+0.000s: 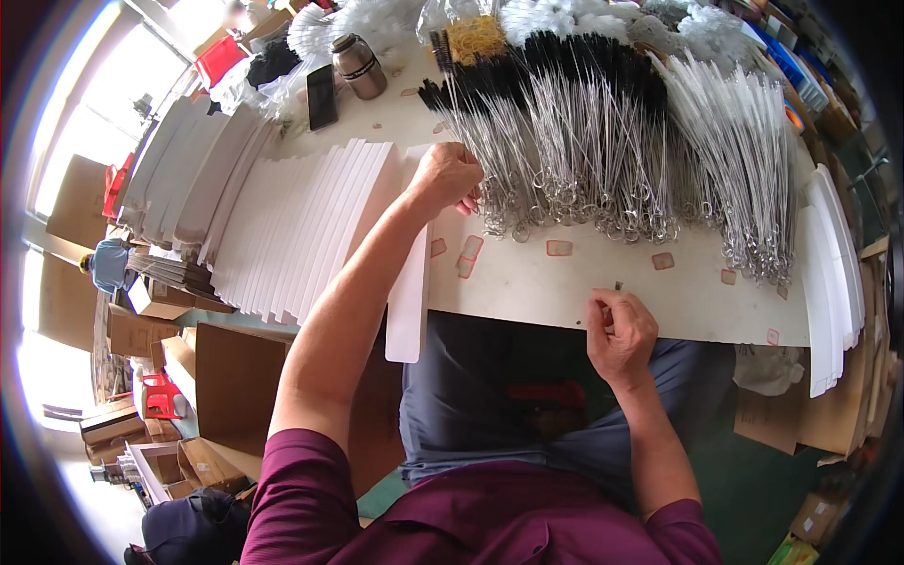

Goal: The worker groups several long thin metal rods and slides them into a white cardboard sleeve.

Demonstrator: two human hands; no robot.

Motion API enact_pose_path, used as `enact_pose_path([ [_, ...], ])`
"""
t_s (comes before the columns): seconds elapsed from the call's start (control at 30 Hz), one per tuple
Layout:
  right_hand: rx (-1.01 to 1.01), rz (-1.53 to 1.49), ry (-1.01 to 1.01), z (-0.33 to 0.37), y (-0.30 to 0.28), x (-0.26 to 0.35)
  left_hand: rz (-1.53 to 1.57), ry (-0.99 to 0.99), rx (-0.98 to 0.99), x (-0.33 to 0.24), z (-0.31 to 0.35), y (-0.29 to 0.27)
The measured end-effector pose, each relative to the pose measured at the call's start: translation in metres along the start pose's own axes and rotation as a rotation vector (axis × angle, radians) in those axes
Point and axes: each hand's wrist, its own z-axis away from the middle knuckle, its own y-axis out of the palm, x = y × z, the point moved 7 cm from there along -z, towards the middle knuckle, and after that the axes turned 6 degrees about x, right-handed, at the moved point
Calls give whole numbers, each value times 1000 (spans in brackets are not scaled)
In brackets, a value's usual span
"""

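My left hand (446,179) is closed at the left end of a long row of thin wire tube brushes. The brush (442,52) whose black tip stands out above the others runs down into its fingers. Black-bristled brushes (593,122) fill the middle of the row, with their wire loops toward me. White-bristled brushes (739,151) lie at the right. My right hand (622,336) hovers by the table's front edge, fingers curled in; whether anything is in them is hidden. Beneath my left forearm lies a flat white box (408,301), jutting over the edge.
White flat boxes (292,226) stand in an overlapping row at left, with more stacks (179,169) beyond. A phone (321,98) and a steel flask (360,68) are behind. More white boxes (829,282) hang over the right edge. Cardboard cartons (235,377) stand at lower left.
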Motion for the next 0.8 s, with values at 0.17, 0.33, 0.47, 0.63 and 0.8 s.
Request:
enact_pose_path([
  [0.17, -7, 26, -34, 0, 2, -2, -95, 61, 5, -27, 6, -13],
  [0.33, 23, 2, -28, -2, 0, -1, 100, 117, 167, -59, 20, -3],
  [0.47, 111, -117, 114, -3, 5, -12, 231, 192, 173, -68, 31, 7],
  [0.63, 221, -548, 248, -45, 32, 8, 380, 207, 226, -53, 47, 34],
  [0.8, 233, -760, 277, -76, 66, 13, 443, 220, 208, -42, 65, 42],
])
